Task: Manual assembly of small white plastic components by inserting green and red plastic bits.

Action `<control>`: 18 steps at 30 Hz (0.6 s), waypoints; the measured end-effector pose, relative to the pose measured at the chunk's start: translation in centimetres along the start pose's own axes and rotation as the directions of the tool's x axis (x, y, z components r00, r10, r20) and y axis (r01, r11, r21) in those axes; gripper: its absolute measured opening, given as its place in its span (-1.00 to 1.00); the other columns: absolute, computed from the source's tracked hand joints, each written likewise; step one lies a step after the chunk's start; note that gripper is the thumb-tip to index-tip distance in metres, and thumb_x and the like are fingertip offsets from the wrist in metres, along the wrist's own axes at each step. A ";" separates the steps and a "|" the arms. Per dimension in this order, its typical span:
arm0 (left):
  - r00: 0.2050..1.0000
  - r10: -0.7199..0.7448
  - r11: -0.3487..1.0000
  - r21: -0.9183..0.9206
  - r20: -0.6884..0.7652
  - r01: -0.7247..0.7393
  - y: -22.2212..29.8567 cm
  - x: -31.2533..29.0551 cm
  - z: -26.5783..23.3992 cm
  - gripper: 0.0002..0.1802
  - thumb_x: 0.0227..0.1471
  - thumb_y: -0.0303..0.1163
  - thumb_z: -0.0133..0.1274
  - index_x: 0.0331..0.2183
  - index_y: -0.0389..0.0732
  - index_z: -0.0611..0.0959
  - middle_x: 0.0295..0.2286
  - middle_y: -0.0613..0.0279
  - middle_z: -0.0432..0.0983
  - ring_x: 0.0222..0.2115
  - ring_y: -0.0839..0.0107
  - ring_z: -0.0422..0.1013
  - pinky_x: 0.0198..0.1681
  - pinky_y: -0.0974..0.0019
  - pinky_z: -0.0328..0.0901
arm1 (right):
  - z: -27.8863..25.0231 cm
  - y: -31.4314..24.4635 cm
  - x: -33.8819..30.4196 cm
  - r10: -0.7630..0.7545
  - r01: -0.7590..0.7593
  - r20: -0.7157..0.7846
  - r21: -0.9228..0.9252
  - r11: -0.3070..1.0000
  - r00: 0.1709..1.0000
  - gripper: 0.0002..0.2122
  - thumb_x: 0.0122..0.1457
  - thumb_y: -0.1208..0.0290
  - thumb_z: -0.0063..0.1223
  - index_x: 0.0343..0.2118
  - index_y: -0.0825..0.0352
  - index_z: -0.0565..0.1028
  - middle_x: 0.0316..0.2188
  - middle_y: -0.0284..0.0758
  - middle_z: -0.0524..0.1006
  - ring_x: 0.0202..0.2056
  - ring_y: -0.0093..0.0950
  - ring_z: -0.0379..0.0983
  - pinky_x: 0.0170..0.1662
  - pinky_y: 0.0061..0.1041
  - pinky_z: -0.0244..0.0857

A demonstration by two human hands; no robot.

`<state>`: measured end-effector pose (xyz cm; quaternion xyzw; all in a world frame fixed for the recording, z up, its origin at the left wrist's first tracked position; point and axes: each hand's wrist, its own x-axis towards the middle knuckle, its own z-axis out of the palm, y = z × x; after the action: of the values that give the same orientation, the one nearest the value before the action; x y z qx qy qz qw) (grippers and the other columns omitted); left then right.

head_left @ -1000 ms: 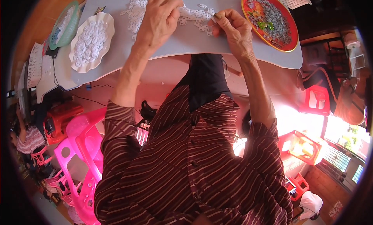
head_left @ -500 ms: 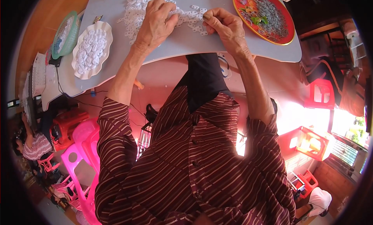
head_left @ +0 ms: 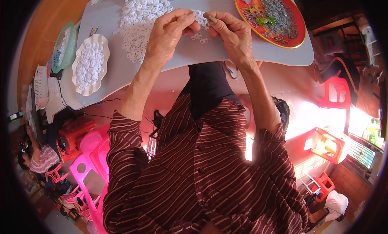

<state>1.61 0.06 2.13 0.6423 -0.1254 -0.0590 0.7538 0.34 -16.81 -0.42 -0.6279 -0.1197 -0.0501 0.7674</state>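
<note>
Over the table, my left hand (head_left: 171,35) pinches a small white plastic piece (head_left: 199,16) with holes in it, thumb against fingers. Close beside it, my right hand (head_left: 231,33) has thumb and forefinger pressed together at the piece's edge; whatever is between them is too small to make out. Beyond and left of my hands spreads a pile of white oval plastic pieces (head_left: 139,17). A few loose white pieces (head_left: 199,37) lie on the tabletop below my fingers. To the right, a red gold-rimmed plate (head_left: 300,21) bears many small grey screw-like parts (head_left: 279,15).
A wavy-edged white dish (head_left: 106,58) of white pieces stands on the grey table (head_left: 279,56) at left, beside a green basket (head_left: 72,52). Pink chairs (head_left: 87,163) and red stools (head_left: 337,92) stand on the floor. Another person (head_left: 40,159) is at far left.
My left hand has come off the pile, moved right and nearer, and now holds a white piece. My right hand has shifted slightly and meets it. The whole view has tilted a little.
</note>
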 end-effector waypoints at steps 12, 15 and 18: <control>0.982 -0.170 0.981 -0.082 0.078 0.176 0.1 0.8 0.0 -0.77 0.06 -0.30 0.01 -0.41 -0.30 0.56 -0.59 0.31 0.41 -0.53 0.54 0.33 -0.41 0.45 0.25 | 0.4 -0.5 -0.1 -0.029 0.028 0.022 0.023 0.999 0.999 -0.73 0.07 0.57 0.08 -0.14 0.44 0.38 -0.45 -0.36 0.49 -0.46 -0.67 0.40 -0.36 -0.71 0.33; 0.988 -0.135 0.990 -0.040 0.078 0.139 0.0 0.8 -0.2 -0.75 0.06 -0.28 0.00 -0.41 -0.30 0.56 -0.59 0.30 0.41 -0.52 0.54 0.33 -0.40 0.45 0.25 | 0.4 -0.3 -0.1 -0.036 0.034 0.037 0.033 0.999 0.999 -0.71 0.07 0.59 0.07 -0.11 0.44 0.36 -0.45 -0.35 0.49 -0.45 -0.67 0.40 -0.36 -0.71 0.32; 0.992 -0.084 0.995 0.063 0.098 0.078 -0.2 0.9 -0.3 -0.73 0.05 -0.26 -0.01 -0.41 -0.31 0.55 -0.59 0.30 0.41 -0.52 0.55 0.33 -0.39 0.46 0.25 | 0.4 -0.4 -0.1 -0.035 0.035 0.031 0.015 0.999 0.999 -0.69 0.07 0.60 0.06 -0.10 0.44 0.35 -0.45 -0.34 0.50 -0.45 -0.67 0.40 -0.37 -0.71 0.32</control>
<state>2.58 0.04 1.98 0.6652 -0.1388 -0.1180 0.7241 0.12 -16.46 -0.02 -0.6208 -0.1430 -0.0529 0.7690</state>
